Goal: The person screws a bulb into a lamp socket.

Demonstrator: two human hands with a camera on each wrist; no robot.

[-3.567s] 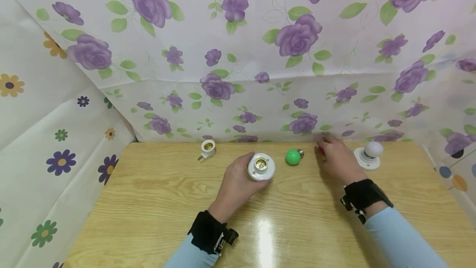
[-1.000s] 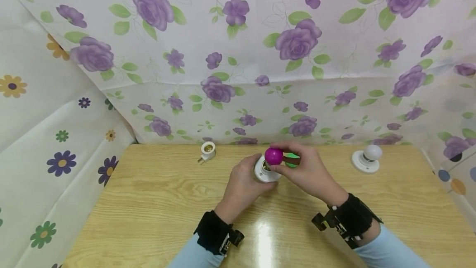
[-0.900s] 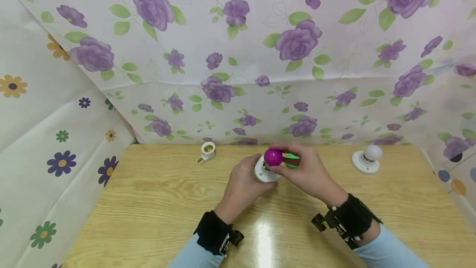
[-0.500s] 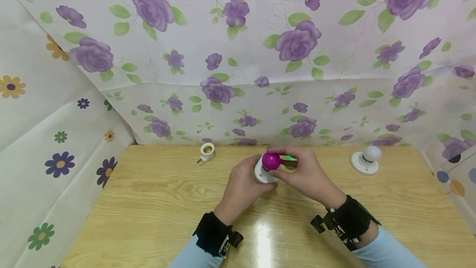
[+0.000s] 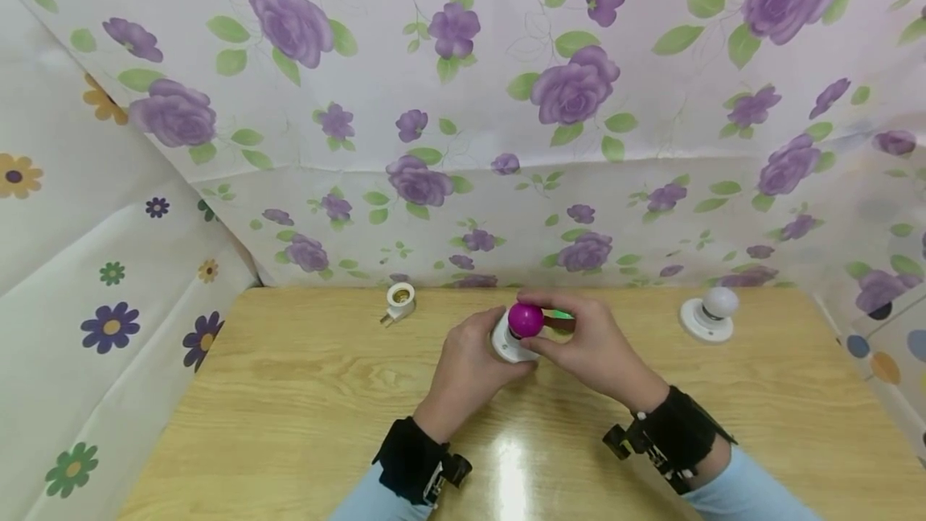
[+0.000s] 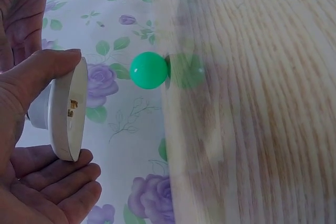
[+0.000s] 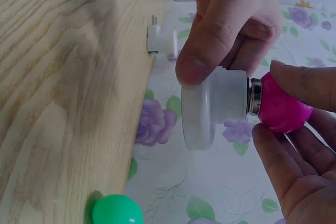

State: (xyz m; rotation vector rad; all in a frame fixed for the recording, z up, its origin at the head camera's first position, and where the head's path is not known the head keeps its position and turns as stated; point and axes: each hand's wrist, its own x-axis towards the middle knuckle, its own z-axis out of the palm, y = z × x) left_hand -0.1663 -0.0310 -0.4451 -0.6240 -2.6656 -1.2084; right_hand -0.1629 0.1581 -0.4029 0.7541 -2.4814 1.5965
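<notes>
Both forearms, in light blue sleeves [image 5: 752, 490], are slanting in from the lower edge of the head view, and black wrist straps [image 5: 408, 459] are wrapping both wrists. The left hand [image 5: 466, 358] is tilting up toward the middle, while the right hand [image 5: 599, 350] is angling inward to meet it.

Beneath them a pale, wood-grained tabletop [image 5: 304, 392] is reflecting a bright streak of light. A white sheet printed with purple roses [image 5: 463, 135] is hanging behind it, and a white sheet with multicoloured daisies [image 5: 61, 264] is covering the left side. Along the back of the table, a white plug-in socket with metal prongs [image 5: 401, 301] is lying to the left, a glossy green round bulb [image 6: 148, 70] is resting behind the right hand, and a white round bulb [image 5: 720, 302] is standing in a white disc-shaped base [image 5: 703, 326] at the far right.

The left thumb and fingers are curling around the rim of a round white lamp holder [image 5: 508, 347], keeping it above the tabletop. The right thumb and fingers are pinching a glossy magenta round bulb [image 5: 525, 319], whose metal cap is sitting at the holder's mouth, partly showing outside it.
</notes>
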